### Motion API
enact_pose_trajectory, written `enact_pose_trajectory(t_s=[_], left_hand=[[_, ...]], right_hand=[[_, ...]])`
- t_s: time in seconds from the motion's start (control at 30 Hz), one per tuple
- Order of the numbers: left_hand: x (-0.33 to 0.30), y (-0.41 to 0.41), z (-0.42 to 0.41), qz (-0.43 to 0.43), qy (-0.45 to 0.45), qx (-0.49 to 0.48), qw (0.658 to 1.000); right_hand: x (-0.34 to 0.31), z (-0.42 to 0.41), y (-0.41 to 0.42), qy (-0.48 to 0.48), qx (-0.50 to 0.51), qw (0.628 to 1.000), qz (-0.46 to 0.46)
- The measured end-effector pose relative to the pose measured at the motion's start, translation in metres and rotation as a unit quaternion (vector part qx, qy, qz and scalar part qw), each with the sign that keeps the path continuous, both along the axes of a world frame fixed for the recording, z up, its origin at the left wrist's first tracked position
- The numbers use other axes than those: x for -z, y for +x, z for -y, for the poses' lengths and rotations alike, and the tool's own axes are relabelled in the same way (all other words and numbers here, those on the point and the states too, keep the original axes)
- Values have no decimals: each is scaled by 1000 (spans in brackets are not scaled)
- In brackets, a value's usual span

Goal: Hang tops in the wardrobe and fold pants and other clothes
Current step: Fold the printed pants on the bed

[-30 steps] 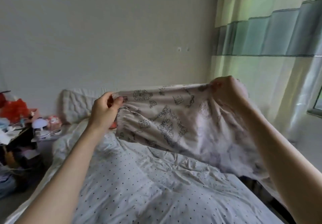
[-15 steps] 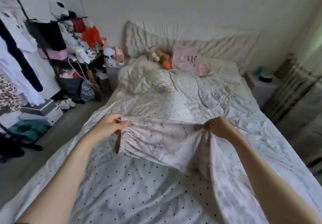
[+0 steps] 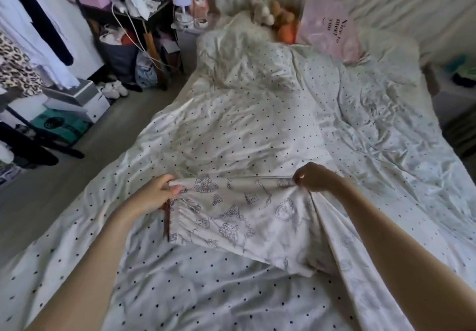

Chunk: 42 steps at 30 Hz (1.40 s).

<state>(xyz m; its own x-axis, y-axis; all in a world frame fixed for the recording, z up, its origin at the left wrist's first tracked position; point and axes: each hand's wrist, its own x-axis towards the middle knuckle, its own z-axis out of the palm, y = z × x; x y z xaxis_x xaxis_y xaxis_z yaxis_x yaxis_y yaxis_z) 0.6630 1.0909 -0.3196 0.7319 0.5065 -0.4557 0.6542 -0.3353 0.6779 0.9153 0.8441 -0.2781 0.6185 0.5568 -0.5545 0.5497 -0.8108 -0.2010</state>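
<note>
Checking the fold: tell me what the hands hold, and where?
Both pinch the printed pants along the top edge: left hand at the gathered end, right hand farther along.

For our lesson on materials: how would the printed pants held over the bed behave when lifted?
Probably floppy: the printed pants sag and crease between the left hand and right hand. Likely light, since pinches at the top edge hold them. The loose end drapes onto the bed.

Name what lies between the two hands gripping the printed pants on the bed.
In the head view, only the pants' taut top edge spans from left hand to right hand, above the dotted duvet.
</note>
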Motion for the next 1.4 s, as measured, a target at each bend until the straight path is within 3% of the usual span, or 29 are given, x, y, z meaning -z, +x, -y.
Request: enact_pose_trajectory(t_s=[0.17,0.43,0.57,0.67,0.77,0.87,0.97,1.13,1.4], left_hand=[[79,39,-31,-25,132,-28,991],[188,99,-63,-113,197,10,974],[206,115,-59,-149,228,3,962],[200,113,-36,-112,325,-16,939],[185,117,7,7,365,13,931],[180,124,66,62,335,89,936],[180,120,131,71,301,195,931],[181,111,207,72,266,284,918],[157,118,308,97,241,237,936]], right_hand=[[83,-53,32,23,41,997,65],[199,-78,70,-19,75,994,83],[227,-73,65,-21,70,989,128],[225,-63,49,9,78,984,161],[216,-35,24,35,75,976,202],[206,9,-4,68,105,966,225],[200,67,-35,72,150,957,236],[193,156,-82,68,226,943,234],[212,257,-120,19,231,944,234]])
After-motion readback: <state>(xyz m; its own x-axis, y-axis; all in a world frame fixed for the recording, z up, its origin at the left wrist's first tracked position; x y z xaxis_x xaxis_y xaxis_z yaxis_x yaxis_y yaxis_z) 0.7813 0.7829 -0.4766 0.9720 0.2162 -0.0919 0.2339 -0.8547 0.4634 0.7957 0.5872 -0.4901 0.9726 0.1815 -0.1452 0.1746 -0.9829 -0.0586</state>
